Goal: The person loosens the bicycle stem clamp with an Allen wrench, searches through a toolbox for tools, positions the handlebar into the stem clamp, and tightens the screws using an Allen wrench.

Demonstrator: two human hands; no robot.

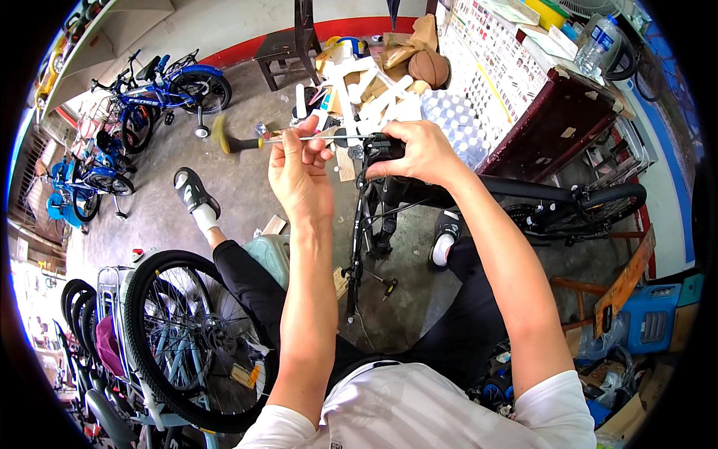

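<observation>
My left hand [303,165] pinches the thin metal shaft of a T-handle wrench [243,144]. Its black and yellow handle, smeared by motion, points left, and the shaft runs right to the front of a black bicycle stem [383,147]. My right hand [419,153] is wrapped round that stem, thumb and fingers on opposite sides. Whether the wrench tip sits in a bolt is too small to tell. The handlebar [356,251] hangs down toward me with cables along it. From the stem the black bicycle frame [516,188] stretches right, between my spread legs.
A loose wheel [196,340] leans at lower left beside parked bicycles. Another T-handle tool [390,288] lies on the floor below the handlebar. Small blue bicycles [161,93] stand at far left. Cardboard and packing scraps, a basketball [429,69] and a dark red cabinet [550,123] lie beyond.
</observation>
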